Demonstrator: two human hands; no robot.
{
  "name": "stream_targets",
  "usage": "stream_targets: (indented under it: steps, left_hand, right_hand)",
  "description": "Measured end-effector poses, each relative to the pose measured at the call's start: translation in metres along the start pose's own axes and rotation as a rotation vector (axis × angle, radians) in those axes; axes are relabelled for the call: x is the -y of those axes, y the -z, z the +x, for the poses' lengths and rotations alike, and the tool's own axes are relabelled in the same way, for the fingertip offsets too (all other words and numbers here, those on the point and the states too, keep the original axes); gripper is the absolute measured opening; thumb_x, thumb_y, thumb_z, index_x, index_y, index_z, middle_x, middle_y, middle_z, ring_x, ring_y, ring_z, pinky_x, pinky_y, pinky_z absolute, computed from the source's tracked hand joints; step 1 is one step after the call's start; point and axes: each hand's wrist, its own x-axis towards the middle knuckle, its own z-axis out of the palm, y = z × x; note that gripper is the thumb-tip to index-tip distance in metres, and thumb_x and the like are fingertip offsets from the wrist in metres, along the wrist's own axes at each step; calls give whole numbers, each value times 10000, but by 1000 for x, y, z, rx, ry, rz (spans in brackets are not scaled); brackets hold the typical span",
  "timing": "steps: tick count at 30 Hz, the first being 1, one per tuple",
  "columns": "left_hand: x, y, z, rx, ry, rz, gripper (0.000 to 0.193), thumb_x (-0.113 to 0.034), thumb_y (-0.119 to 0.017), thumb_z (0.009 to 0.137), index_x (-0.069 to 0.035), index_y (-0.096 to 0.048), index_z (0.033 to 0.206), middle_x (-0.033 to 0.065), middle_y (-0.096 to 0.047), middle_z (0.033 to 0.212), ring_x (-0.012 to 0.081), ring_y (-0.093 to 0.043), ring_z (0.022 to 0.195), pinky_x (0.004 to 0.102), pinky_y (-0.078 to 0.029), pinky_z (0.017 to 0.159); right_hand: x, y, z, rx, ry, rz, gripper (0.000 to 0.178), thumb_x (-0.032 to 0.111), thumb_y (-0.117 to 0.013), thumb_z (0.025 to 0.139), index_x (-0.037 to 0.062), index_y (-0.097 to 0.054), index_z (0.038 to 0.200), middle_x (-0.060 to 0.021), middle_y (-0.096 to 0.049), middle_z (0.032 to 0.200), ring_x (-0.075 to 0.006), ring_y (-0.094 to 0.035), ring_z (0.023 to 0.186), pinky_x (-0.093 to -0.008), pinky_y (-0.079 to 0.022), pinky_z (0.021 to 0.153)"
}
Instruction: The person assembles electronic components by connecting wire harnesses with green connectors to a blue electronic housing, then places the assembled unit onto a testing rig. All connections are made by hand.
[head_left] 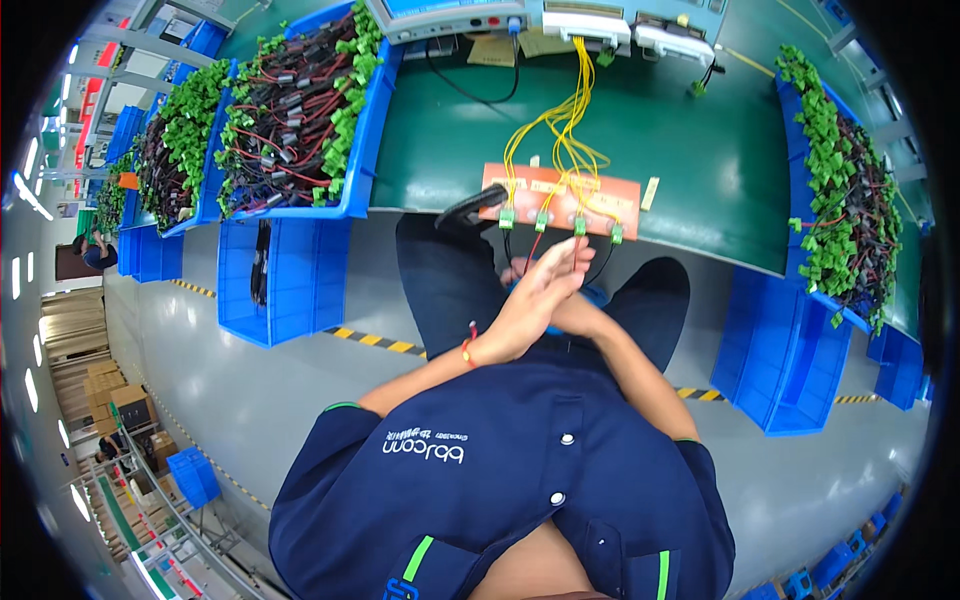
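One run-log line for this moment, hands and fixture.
left hand: open, laid over right hand | orange test board: four green connectors plugged in | blue bins: wire harnesses

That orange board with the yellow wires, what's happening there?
A person in a dark blue work shirt stands at a green bench. Their left hand reaches up toward the orange board at the bench edge, fingers near the green connectors plugged along its lower side. The right hand sits mostly hidden beneath the left, so what it holds cannot be told. Yellow wires run from the board to grey test equipment behind. Blue bins of wire harnesses flank both sides.
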Motion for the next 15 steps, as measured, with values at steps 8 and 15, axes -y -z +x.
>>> stream_targets:
  steps: [8, 15]
  left_hand:
    - [4, 52, -25, -333, -294, 117, 182, -65, -561, 983, -31, -519, 1156, 5, -540, 977, 55, -498, 837, 204, -437, 791]
    - [4, 64, -4, -246, -158, 38, 239, -160, -515, 1017, 7, -563, 1181, 106, -617, 1155, 140, -573, 1106, 287, -436, 960]
  right_hand:
    - [55, 36, -57, 18, -297, 443, 263, 117, -566, 981, 4, -600, 1217, -20, -607, 805, -97, -580, 745, -271, -486, 805]
    - [51, 77, -114, -323, 174, 766, 236, 180, -567, 972, -10, -613, 1103, -30, -546, 757, -149, -530, 680, -364, -478, 807]
